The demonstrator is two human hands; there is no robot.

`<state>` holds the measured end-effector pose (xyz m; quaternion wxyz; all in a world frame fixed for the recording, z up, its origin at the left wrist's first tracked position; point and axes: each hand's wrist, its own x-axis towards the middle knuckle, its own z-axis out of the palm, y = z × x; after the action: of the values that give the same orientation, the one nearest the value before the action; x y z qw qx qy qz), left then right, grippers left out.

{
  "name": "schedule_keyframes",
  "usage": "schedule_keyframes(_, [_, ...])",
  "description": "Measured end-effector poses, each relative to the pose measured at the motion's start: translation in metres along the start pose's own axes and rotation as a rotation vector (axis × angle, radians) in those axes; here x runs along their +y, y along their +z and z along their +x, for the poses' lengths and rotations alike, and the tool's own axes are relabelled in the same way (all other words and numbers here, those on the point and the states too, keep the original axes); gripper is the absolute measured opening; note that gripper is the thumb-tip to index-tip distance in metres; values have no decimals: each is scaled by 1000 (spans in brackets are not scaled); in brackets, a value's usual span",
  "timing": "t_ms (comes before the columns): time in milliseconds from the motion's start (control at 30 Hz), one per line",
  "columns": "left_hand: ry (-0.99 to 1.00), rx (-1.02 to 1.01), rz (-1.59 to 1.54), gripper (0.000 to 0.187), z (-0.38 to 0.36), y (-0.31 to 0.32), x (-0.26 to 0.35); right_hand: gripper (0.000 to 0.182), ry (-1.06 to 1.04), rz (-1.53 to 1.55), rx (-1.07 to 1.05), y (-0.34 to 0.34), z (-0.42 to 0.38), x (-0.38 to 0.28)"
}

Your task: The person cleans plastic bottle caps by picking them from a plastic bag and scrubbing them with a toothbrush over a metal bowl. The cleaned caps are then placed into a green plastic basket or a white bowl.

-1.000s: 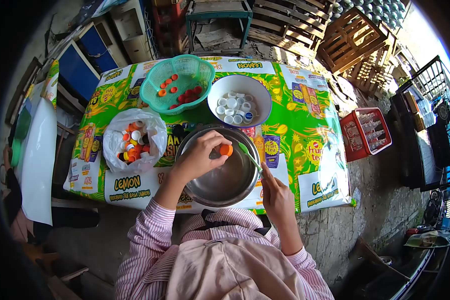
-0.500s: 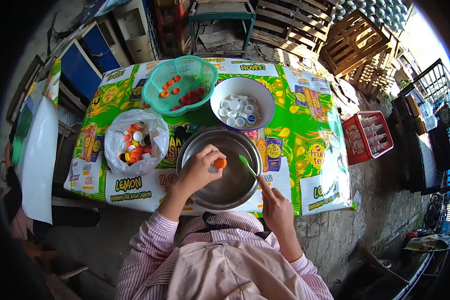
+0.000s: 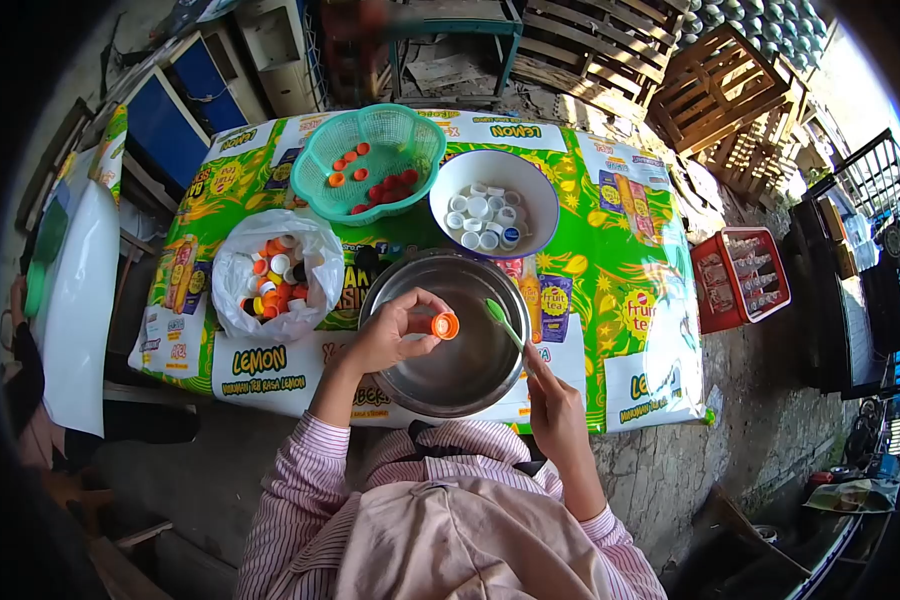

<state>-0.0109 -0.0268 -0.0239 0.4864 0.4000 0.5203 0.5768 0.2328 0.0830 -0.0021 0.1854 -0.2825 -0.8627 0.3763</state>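
Observation:
Over the steel bowl, my left hand pinches an orange bottle cap, its hollow side facing up towards me. My right hand is closed round the lower end of a slim light-green tool shaped like a toothbrush or small spoon. That tool's wider head is inside the bowl's right rim, apart from the cap. To the left stands a white plastic bag of mixed orange, white and other caps. Behind the bowl are a green basket with orange and red caps and a white basin of white caps.
A patterned plastic cover lies over the table. A black round object sits between bag and bowl. On the floor at right is a red crate of bottles, with wooden pallets beyond it.
My left hand has turned the orange cap so its hollow side shows. The right hand still holds the green tool over the bowl. The whole view has shifted slightly.

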Motion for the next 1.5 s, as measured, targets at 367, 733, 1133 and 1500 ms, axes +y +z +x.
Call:
schedule_keyframes(367, [347,-25,91,39,-3,6,56,53,11,155,11,-13,-9,-32])
schedule_keyframes(733, [397,-27,209,39,2,7,63,58,-4,164,9,-9,-8,-28])
schedule_keyframes(1133, [315,-27,100,38,4,6,64,56,20,168,2,-12,-6,-31])
schedule_keyframes(1500, [290,89,349,38,8,13,42,51,-189,147,237,6,-6,-6])
